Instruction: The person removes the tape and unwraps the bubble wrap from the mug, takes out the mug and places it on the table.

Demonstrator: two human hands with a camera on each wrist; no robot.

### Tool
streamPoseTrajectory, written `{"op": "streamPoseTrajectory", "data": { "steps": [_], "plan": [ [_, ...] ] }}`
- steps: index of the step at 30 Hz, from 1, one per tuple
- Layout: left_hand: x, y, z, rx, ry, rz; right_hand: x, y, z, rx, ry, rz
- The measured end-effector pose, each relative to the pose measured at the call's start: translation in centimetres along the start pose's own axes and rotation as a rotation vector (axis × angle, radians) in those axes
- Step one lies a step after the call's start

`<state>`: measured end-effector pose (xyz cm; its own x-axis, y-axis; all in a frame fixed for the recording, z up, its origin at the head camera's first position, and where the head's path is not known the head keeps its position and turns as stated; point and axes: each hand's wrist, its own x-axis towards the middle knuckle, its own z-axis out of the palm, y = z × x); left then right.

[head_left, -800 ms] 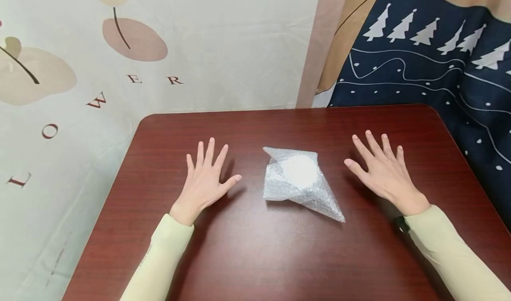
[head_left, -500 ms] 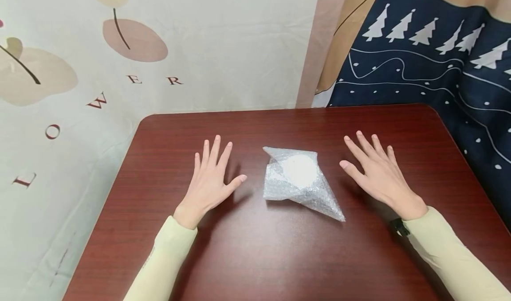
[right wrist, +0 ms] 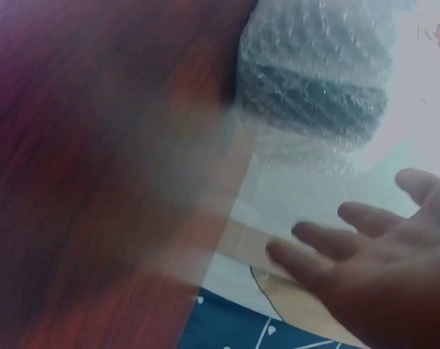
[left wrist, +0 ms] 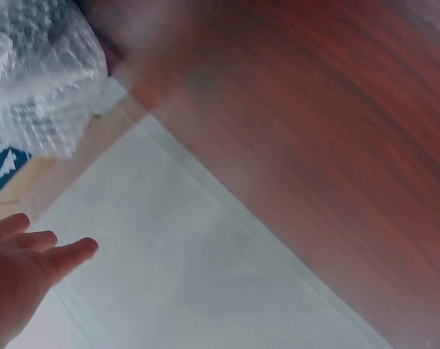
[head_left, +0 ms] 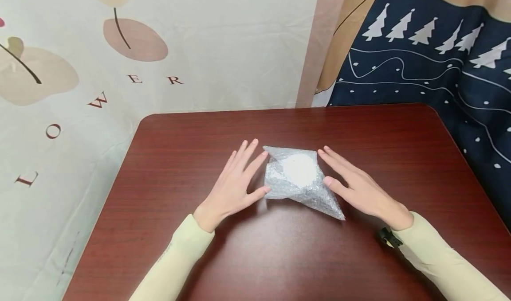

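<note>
Between the left edge and the middle of the table [head_left: 255, 256], the left hand [head_left: 230, 188] is held with its fingers straight and slightly spread, and nothing is gripped by it. Its index fingertip is seen just beside the far left corner of the bubble-wrapped package [head_left: 279, 183], and the package's left side is met in the head view by the tip of the thumb; whether it is touched cannot be told.

About midway between the table's left and right edges, well apart from the far edge, the package is framed by the two hands. Its wrap is seen as clear, silvery and bubbled, and its top is whitened by a round glare. A small tip is formed at its far left, and a long, tapering one is drawn out at its near right. Beneath the wrap, a dark band [right wrist: 314, 102] is shown by the right wrist view.

Towards the table's right edge, the right hand [head_left: 363, 192] is likewise held with straight fingers, clasped on nothing. Its fingertips are placed just beside the package's far right corner; contact by the thumb is unclear.
</note>
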<state>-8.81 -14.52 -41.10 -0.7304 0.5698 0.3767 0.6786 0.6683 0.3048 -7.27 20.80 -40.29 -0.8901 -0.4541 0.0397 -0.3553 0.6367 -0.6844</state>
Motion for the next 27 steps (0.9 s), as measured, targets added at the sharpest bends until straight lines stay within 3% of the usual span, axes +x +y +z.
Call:
{"op": "streamPoseTrajectory", "data": {
  "steps": [6, 10, 16, 27],
  "plan": [
    [1.0, 0.8, 1.1, -0.065, 0.007, 0.133, 0.3, 0.1, 0.8, 0.021, -0.071, -0.055],
    [1.4, 0.9, 1.8, -0.126, 0.018, 0.209, 0.5, 0.1, 1.1, 0.038, -0.065, -0.082],
    [2.0, 1.1, 2.1, -0.154, -0.063, 0.198, 0.8, 0.2, 1.4, 0.054, -0.022, -0.115],
    [3.0, 0.5, 3.0, -0.283, -0.082, 0.18, 1.5, 0.6, 1.0, 0.069, -0.03, -0.148]
  ]
}}
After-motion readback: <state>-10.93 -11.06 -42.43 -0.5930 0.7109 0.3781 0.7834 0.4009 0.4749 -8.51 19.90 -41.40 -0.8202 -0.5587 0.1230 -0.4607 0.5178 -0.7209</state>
